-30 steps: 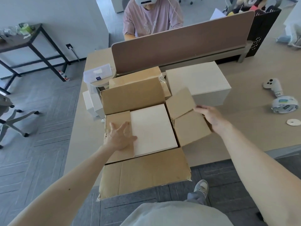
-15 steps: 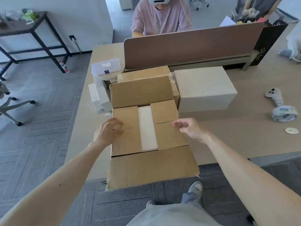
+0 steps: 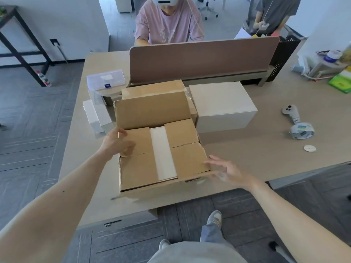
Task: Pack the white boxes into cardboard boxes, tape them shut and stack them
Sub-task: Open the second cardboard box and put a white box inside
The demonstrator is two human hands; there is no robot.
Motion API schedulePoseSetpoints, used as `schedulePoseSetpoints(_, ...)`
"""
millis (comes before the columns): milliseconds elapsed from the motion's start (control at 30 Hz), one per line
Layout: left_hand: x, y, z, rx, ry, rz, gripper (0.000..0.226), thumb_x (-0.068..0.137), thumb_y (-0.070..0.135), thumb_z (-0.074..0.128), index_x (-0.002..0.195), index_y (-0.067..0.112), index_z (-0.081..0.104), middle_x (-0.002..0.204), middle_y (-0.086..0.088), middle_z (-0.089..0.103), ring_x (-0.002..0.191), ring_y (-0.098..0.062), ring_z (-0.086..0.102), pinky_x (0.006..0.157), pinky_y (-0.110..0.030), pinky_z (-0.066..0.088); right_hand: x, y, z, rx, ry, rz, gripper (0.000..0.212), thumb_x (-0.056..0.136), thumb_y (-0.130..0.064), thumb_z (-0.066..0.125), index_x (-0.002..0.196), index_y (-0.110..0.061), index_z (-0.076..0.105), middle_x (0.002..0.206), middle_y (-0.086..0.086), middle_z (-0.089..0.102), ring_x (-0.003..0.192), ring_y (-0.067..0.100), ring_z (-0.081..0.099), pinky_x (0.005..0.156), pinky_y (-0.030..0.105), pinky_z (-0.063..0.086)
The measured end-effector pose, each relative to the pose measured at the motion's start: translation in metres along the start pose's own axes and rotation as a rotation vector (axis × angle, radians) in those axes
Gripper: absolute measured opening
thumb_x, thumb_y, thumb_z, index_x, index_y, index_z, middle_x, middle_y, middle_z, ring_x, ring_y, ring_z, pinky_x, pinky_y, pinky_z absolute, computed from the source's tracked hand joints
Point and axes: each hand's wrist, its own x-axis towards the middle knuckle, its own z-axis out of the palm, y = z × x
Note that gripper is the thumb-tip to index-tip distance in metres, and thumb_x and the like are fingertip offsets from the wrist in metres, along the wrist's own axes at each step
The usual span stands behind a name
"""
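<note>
Left grip [image 3: 115, 142] on cardboard box [image 3: 188, 162] flap, right grip [image 3: 226, 171] beside its near right corner

The cardboard box [image 3: 144, 168] is plain brown. A white box [image 3: 164, 152] shows as a pale strip down its middle. At 1 o'clock sits a bigger white box [image 3: 222, 103]. The counter [image 3: 256, 152] is light tan. At 3 o'clock the tape roll [image 3: 302, 131] is whitish with a blue-green label. The floor [image 3: 28, 149] is grey with thin lines.

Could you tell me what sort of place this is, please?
Most likely an open-plan office: a long desk split by a brown divider screen, a person in a pink shirt seated opposite, and a swivel chair base behind them.
</note>
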Motion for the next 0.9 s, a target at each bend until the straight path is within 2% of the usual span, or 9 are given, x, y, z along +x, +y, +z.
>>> schedulePoseSetpoints(67,0.009,-0.002,-0.004,-0.177,0.016,-0.043,0.055,0.083,0.04,0.079,0.12,0.021,0.044,0.124,0.0,0.049,0.112,-0.022,0.051,0.084,-0.04,0.049,0.01,-0.008,0.001,0.096,0.056,0.057,0.072,0.064,-0.085,0.058,0.125,-0.047,0.058,0.136,-0.018,0.057,0.125,0.011,0.053,0.109,0.051,0.038)
schedulePoseSetpoints(167,0.019,-0.001,-0.015,-0.528,-0.02,-0.186,0.065,0.09,0.063,0.058,0.138,0.028,0.031,0.137,-0.006,0.048,0.123,-0.035,0.051,0.09,-0.055,0.05,0.03,-0.021,0.01,0.199,0.267,0.128,0.06,0.079,-0.056,0.071,0.128,-0.026,0.053,0.112,-0.011,0.067,0.1,0.011,0.064,0.093,0.041,0.052)
schedulePoseSetpoints(267,0.022,-0.003,-0.022,-0.674,-0.111,-0.207,0.058,0.097,0.067,0.037,0.144,0.034,0.035,0.143,-0.006,0.049,0.12,-0.037,0.05,0.092,-0.057,0.045,0.046,-0.034,0.02,0.15,0.386,0.251,0.05,0.088,-0.039,0.069,0.129,-0.023,0.046,0.1,-0.01,0.064,0.084,0.007,0.061,0.067,0.024,0.046)
schedulePoseSetpoints(400,0.025,-0.015,-0.023,-0.739,-0.195,-0.192,0.066,0.095,0.075,0.022,0.133,0.034,0.055,0.142,-0.003,0.053,0.123,-0.038,0.051,0.086,-0.053,0.049,0.058,-0.037,0.031,0.287,0.363,0.393,0.043,0.09,-0.049,0.062,0.122,-0.023,0.052,0.116,-0.004,0.063,0.094,0.01,0.058,0.08,0.031,0.049)
schedulePoseSetpoints(500,0.026,-0.021,-0.024,-0.768,-0.209,-0.198,0.074,0.092,0.079,0.013,0.101,0.027,0.064,0.142,-0.006,0.053,0.114,-0.036,0.051,0.088,-0.053,0.047,0.062,-0.035,0.029,0.397,0.292,0.461,0.038,0.09,-0.056,0.059,0.115,-0.028,0.051,0.117,-0.005,0.059,0.104,0.019,0.056,0.087,0.043,0.051)
schedulePoseSetpoints(567,0.024,-0.023,-0.022,-0.729,-0.235,-0.185,0.08,0.088,0.084,0.015,0.086,0.022,0.066,0.14,-0.007,0.053,0.108,-0.034,0.05,0.079,-0.044,0.048,0.062,-0.033,0.028,0.487,0.231,0.518,0.05,0.086,-0.061,0.06,0.124,-0.03,0.049,0.121,-0.003,0.053,0.114,0.028,0.053,0.088,0.052,0.053)
schedulePoseSetpoints(633,0.022,-0.023,-0.02,-0.677,-0.247,-0.17,0.076,0.083,0.087,0.03,0.081,0.021,0.068,0.134,-0.007,0.057,0.101,-0.031,0.05,0.067,-0.036,0.045,0.062,-0.031,0.03,0.553,0.193,0.545,0.061,0.083,-0.066,0.061,0.131,-0.031,0.046,0.129,0.0,0.051,0.118,0.034,0.054,0.079,0.054,0.058)
schedulePoseSetpoints(767,0.014,-0.018,-0.012,-0.586,-0.216,-0.105,0.054,0.08,0.076,0.057,0.071,0.024,0.07,0.11,-0.006,0.066,0.093,-0.03,0.054,0.062,-0.033,0.04,0.056,-0.027,0.037,0.612,0.197,0.531,0.065,0.084,-0.067,0.059,0.136,-0.033,0.044,0.137,0.001,0.047,0.123,0.033,0.051,0.066,0.046,0.062)
schedulePoseSetpoints(900,0.002,-0.008,0.002,-0.501,-0.202,-0.017,0.052,0.071,0.075,0.061,0.07,0.024,0.07,0.11,-0.003,0.063,0.09,-0.028,0.057,0.056,-0.029,0.042,0.044,-0.016,0.029,0.612,0.197,0.541,0.073,0.082,-0.068,0.06,0.14,-0.027,0.042,0.141,0.004,0.047,0.122,0.032,0.051,0.059,0.037,0.06)
